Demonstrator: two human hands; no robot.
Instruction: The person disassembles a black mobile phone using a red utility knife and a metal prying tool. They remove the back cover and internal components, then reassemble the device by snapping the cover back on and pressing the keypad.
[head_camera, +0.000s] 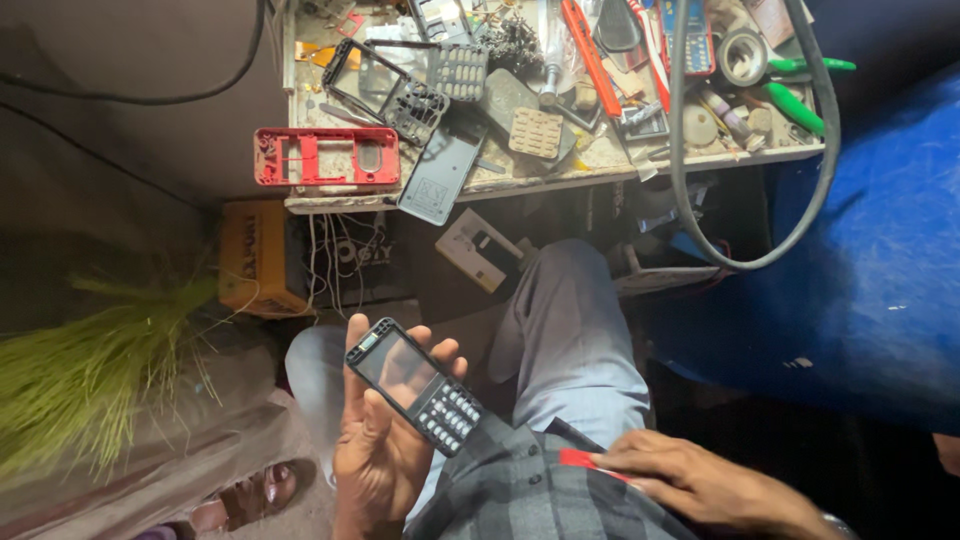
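Left hand is holding a phone over the lap.
The left hand (385, 450) is gripping a black keypad phone (415, 385), fingers closed around it, at 7 o'clock. At 5 o'clock, the right hand (700, 480) is pinching a red card (585, 460) against the checked shirt (530, 490).

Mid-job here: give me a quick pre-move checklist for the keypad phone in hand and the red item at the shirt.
1. Left hand grips black keypad phone: ok.
2. Phone face up, screen and keys visible: ok.
3. Right hand on the small red item at the shirt: ok.
4. What the red item is: cannot tell.
5. Bench has free space: not ok, cluttered.
6. Red phone frame sits securely: not ok, at the bench edge.
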